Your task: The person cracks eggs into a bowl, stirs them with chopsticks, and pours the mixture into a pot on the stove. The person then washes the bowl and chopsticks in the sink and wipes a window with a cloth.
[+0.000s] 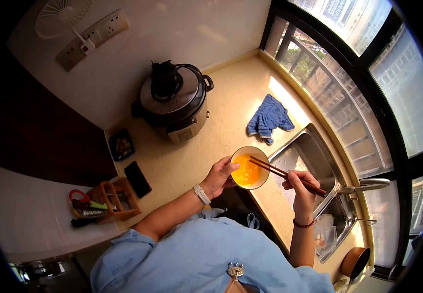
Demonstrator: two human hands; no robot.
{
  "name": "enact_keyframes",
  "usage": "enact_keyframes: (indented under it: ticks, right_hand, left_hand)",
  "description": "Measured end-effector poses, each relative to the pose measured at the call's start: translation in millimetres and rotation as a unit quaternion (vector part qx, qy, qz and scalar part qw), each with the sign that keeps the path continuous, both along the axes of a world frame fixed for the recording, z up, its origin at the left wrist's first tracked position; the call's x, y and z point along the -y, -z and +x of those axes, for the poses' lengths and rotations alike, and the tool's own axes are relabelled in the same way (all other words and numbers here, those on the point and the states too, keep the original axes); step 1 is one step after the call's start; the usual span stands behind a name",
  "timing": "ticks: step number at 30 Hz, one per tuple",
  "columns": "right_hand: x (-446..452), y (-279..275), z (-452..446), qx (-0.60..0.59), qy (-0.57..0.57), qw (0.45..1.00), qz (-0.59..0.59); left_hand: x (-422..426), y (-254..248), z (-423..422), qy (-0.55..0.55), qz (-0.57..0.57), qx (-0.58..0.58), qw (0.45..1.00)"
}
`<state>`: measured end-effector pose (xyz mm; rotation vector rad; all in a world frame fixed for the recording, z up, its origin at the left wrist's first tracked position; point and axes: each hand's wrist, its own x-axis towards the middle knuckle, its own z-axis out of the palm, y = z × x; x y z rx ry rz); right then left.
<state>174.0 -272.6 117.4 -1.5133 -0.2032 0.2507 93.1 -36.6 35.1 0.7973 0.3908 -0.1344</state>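
Observation:
A light bowl point(260, 181) with orange-yellow beaten egg point(246, 172) inside is held at its left rim by my left hand point(218, 177), the thumb over the edge. My right hand point(303, 189) is closed around a pair of dark brown chopsticks point(280, 172), whose tips reach into the egg. The bowl is held in front of my body, near the counter's front edge and left of the sink. A crumpled blue cloth point(270, 118) lies on the counter beyond the bowl.
An electric pressure cooker point(174, 102) stands at the back left. A steel sink point(314, 151) and faucet point(368, 184) are at right, by the window. At left are a black phone point(137, 179), a dark tray point(121, 145) and a wooden knife holder point(118, 199). A pot point(355, 262) sits lower right.

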Motion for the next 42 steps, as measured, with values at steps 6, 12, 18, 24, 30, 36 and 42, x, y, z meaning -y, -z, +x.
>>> enact_keyframes:
  ticks: [6, 12, 18, 24, 30, 36, 42]
  right_hand:
    - [5, 0, 0, -0.028, -0.037, 0.999, 0.006]
    - [2, -5, 0, -0.008, -0.017, 1.0, -0.003]
    - [5, -6, 4, -0.044, -0.084, 0.995, -0.012]
    - [6, -3, 4, -0.028, -0.083, 0.996, -0.017]
    - [5, -17, 4, -0.045, -0.121, 0.991, -0.037]
    - [3, -14, 8, -0.042, -0.115, 0.992, -0.037]
    - [1, 0, 8, -0.054, -0.125, 0.99, -0.024]
  left_hand:
    - [1, 1, 6, -0.004, 0.011, -0.014, 1.0]
    - [3, -6, 7, -0.004, 0.022, -0.01, 1.0]
    - [3, -5, 8, -0.01, 0.024, -0.014, 1.0]
    - [4, -4, 10, -0.013, 0.018, -0.016, 1.0]
    - [3, -2, 11, -0.014, 0.021, -0.014, 1.0]
    - [2, -4, 11, -0.014, 0.012, -0.018, 1.0]
    - [-1, -2, 9, -0.02, 0.011, -0.011, 1.0]
